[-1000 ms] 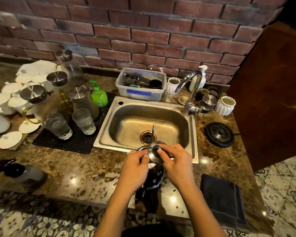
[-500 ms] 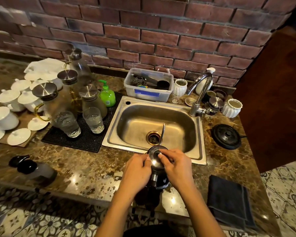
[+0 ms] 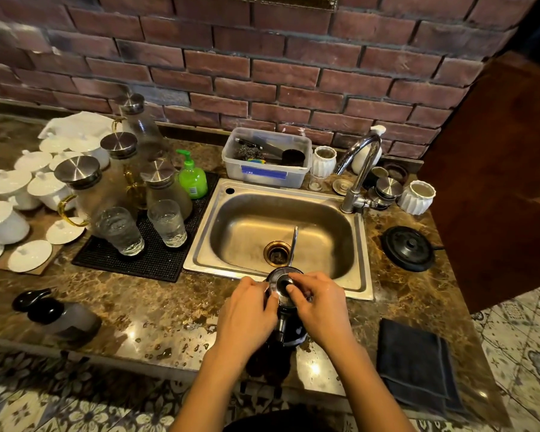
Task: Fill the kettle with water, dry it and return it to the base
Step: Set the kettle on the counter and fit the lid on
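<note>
Only the arms and a strip of clothing show of the person. The left forearm (image 3: 206, 388) and the right forearm (image 3: 368, 388) are bare along all that shows of them. The left hand (image 3: 247, 316) and the right hand (image 3: 321, 310) are bare too, with a short, cut nail on the right thumb (image 3: 290, 289). Between the arms, at the bottom edge, lies dark, near-black cloth (image 3: 278, 424) of unclear cut.

Two bare forearms extended forward, left hand (image 3: 247, 313) and right hand (image 3: 320, 310) close together, fingers curled, seemingly gripping the kettle (image 3: 279, 280) top
</note>
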